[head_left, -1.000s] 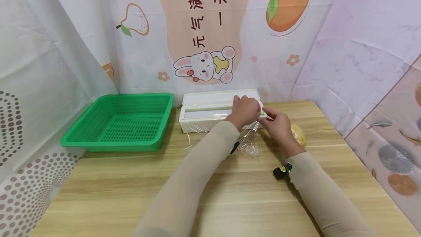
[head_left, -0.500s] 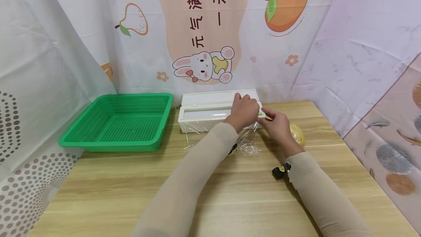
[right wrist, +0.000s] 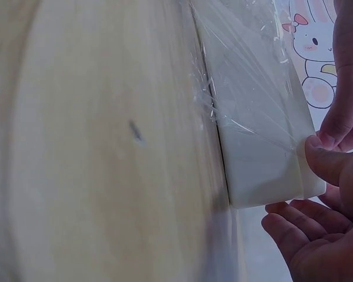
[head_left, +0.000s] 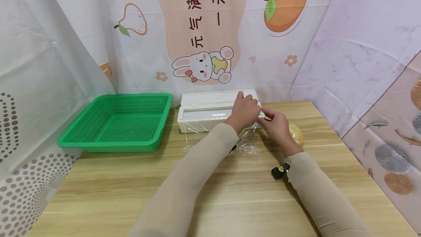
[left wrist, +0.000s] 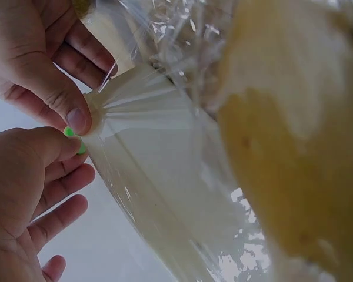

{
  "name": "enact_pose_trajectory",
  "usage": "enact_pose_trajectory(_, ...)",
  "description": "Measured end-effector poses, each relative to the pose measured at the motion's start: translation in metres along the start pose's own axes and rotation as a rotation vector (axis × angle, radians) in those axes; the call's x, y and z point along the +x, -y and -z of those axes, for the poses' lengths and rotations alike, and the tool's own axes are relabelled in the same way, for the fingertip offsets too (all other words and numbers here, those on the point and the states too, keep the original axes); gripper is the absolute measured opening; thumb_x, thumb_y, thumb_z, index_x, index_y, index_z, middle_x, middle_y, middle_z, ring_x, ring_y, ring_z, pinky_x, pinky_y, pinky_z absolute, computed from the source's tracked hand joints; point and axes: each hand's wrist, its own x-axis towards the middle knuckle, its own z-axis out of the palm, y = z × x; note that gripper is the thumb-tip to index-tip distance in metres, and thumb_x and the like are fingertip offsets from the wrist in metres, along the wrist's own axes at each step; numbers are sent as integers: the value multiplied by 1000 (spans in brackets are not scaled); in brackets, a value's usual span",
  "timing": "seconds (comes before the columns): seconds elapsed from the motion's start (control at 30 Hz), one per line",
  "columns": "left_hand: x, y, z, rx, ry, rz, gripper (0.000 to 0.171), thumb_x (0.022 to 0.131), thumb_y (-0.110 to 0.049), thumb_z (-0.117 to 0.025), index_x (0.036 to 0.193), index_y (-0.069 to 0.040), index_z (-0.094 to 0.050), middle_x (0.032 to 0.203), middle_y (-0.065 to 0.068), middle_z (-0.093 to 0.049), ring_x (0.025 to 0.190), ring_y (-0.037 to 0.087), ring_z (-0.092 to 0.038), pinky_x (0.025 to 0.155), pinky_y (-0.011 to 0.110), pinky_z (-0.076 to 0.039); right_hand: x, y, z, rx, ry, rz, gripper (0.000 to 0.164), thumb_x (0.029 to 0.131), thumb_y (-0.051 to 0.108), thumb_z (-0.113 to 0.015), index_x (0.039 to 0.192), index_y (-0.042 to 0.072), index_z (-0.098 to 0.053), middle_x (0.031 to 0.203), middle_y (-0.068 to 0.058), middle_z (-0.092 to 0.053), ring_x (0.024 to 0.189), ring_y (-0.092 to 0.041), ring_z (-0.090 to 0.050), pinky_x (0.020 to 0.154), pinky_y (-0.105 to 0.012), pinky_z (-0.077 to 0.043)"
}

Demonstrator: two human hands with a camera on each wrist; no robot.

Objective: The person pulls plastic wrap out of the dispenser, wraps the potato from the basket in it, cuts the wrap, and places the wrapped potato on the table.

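A white cling film dispenser (head_left: pixel 192 124) stands at the back of the table with its lid (head_left: pixel 210 98) raised. Clear cling film (head_left: pixel 248 147) hangs over its front and bunches on the tabletop. At the dispenser's right end, my left hand (head_left: pixel 243 111) pinches a small green slider (left wrist: pixel 76 141) between thumb and forefinger, its other fingers spread. My right hand (head_left: pixel 277 125) grips the same end: its thumb (right wrist: pixel 323 161) presses the corner through the film, and its fingers sit beside the end face. Both thumbs are close together in the left wrist view.
A green basket (head_left: pixel 148 143) stands on the left of the table. Just right of my right hand lies a yellow, potato-like item (head_left: pixel 297 134) with a shiny film-like surface. Printed curtains (head_left: pixel 138 61) rise directly behind the dispenser and at both sides.
My left hand has turned slightly at the dispenser's right end, and its fingers have lifted and spread a little. My right hand keeps its hold. The head view has shifted slightly.
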Motion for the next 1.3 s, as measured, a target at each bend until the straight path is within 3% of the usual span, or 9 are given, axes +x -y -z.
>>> enact_pose_trajectory(0.13,-1,1,2,8,4,-8,25,98,-49,-65,115,-33,-74,116,-13,-69,108,13,-53,99,45,-33,0,-1,-1,-8,-4,1,54,96,27,-75,145,9,-60,147,-15,-59,132,-31,-61,101,-37,-54)
enact_pose_trajectory(0.43,-6,7,3,8,2,-8,21,97,-48,-66,110,-34,-75,113,-13,-69,105,13,-56,97,43,-35,-1,1,-2,20,-10,4,56,95,27,-78,145,10,-60,148,-14,-59,131,-31,-62,95,-27,-55)
enact_pose_trajectory(0.67,-11,17,-2,18,8,4,19,103,-39,-57,106,-34,-75,110,-13,-69,103,14,-55,98,45,-35,-2,1,-1,11,-1,-9,59,93,33,-79,146,15,-60,149,-14,-58,130,-31,-62,88,-22,-57)
enact_pose_trajectory(0.93,-23,32,-3,-7,18,6,15,100,-36,-62,99,-30,-76,105,-12,-69,102,16,-55,100,47,-36,-4,0,1,4,-9,-1,60,92,31,-80,146,13,-60,145,-15,-60,128,-32,-64,80,-13,-55)
enact_pose_trajectory(1.3,-36,51,-6,-15,9,5,16,98,-31,-61,88,-30,-74,97,-11,-68,96,16,-53,97,48,-35,-3,1,0,3,-1,6,60,92,32,-81,145,13,-61,144,-14,-62,128,-31,-64,83,-17,-57)
